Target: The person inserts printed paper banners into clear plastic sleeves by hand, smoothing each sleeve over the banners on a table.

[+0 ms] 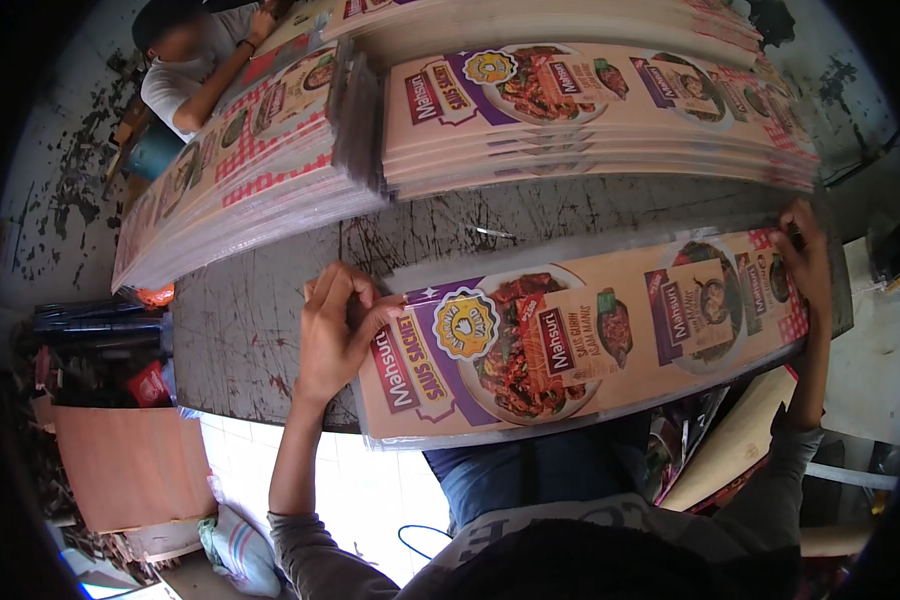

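Observation:
A long printed food banner (625,345) in a clear plastic sleeve lies in front of me, its near edge hanging past the table's front edge. It shows "Mahsuri" sauce labels and noodle dishes. My left hand (335,325) pinches the upper left edge, thumb and fingertips together beside the yellow badge. At the far right end, my right hand (803,255) has its fingers curled over the sleeve's upper corner. Clear plastic extends beyond the print along the far edge.
Across the scratched dark table (260,320) stands a tall stack of similar sleeved banners (600,110). Another stack (260,170) sits at the left. A person (195,70) in a white shirt works behind it. A brown carton (135,465) is at lower left.

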The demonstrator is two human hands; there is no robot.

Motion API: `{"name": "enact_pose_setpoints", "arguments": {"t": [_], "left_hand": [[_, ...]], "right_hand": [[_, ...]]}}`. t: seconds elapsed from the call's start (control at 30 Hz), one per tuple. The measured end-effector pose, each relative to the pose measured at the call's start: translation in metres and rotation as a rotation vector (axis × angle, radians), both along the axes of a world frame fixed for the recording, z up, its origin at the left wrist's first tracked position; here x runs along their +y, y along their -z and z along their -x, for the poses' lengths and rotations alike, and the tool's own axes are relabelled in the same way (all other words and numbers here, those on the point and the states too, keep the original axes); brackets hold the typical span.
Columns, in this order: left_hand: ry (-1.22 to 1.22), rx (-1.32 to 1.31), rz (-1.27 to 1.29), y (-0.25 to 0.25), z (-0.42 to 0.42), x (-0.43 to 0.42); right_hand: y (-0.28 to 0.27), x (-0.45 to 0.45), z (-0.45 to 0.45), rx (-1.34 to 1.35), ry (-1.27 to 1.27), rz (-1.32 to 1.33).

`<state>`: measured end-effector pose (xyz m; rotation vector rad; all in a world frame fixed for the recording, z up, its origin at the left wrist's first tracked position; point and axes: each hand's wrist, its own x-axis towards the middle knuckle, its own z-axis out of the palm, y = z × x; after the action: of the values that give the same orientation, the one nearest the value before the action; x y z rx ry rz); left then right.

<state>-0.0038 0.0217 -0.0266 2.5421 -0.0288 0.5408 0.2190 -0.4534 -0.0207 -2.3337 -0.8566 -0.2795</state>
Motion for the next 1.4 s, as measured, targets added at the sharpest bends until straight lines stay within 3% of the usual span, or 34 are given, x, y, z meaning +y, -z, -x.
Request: {"name": "enact_pose_setpoints", "arguments": {"t": [0.43, 0.53, 0.73, 0.93, 1.4], "left_hand": [[-0.053, 0.093, -0.134, -0.009, -0.004, -0.002], [-0.024, 0.126, -0.118, -0.010, -0.013, -0.003], [-0.095, 0.164, -0.099, -0.012, -0.018, -0.007], [-0.047, -0.008, -0.033, -0.004, -0.015, -0.002], [-0.150, 0.001, -0.178, -0.009, -0.019, -0.015]], "right_hand": [[0.003, -0.007, -0.007, 0.064, 0.040, -0.004], [0.002, -0.003, 0.001, 0.080, 0.171, 0.033], [-0.007, -0.004, -0.003, -0.063, 0.095, 0.126], [-0.004, -0.017, -0.012, -0.035, 0.163, 0.039], [0.005, -0.025, -0.027, -0.013, 0.131, 0.086]]}}
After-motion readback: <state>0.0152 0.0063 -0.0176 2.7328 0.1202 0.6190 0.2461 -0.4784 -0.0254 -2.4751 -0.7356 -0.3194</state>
